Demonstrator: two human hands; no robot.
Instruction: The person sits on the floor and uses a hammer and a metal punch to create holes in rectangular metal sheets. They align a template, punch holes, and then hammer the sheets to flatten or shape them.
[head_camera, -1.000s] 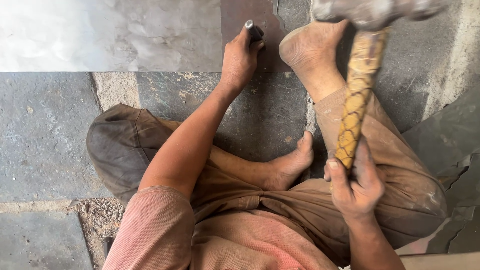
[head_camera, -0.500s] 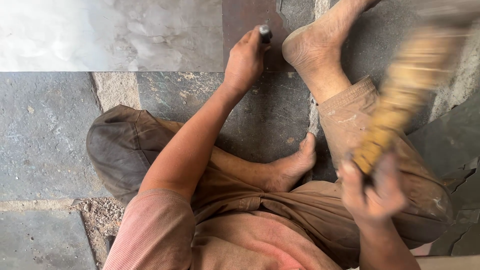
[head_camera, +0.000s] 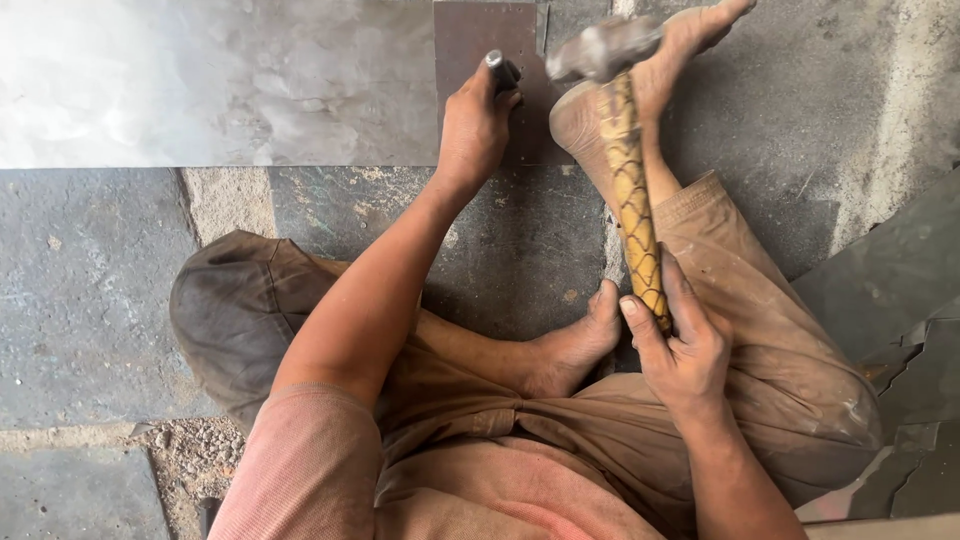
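At your far left, around nine o'clock, the grey stone floor (head_camera: 80, 300) runs under a pale metal sheet (head_camera: 200, 80) that fills the ten to eleven o'clock stretch. Your bent left knee in dusty brown trousers (head_camera: 240, 300) lies below it, with a patch of gravel (head_camera: 190, 450) at seven o'clock.

Moving toward the middle, your left hand (head_camera: 475, 125) reaches up to twelve o'clock. Its fingers are wrapped tight around a dark punch (head_camera: 497, 68), whose worn grey top sticks out above your thumb. The punch stands over a small brown metal plate (head_camera: 470, 30) that lies on the floor against the pale sheet's right edge. I cannot tell whether its tip touches the plate, because your hand hides it.

Just to the right, at one o'clock, the grey hammer head (head_camera: 600, 48) hangs beside the punch top, slightly blurred. Your right foot (head_camera: 640, 90) rests on the floor under it. The yellow patterned handle (head_camera: 632, 200) runs down to your right hand (head_camera: 680, 350) at four o'clock, which grips its lower end in a closed fist.

No container shows anywhere here; dark metal offcuts (head_camera: 900, 330) lie at three to four o'clock
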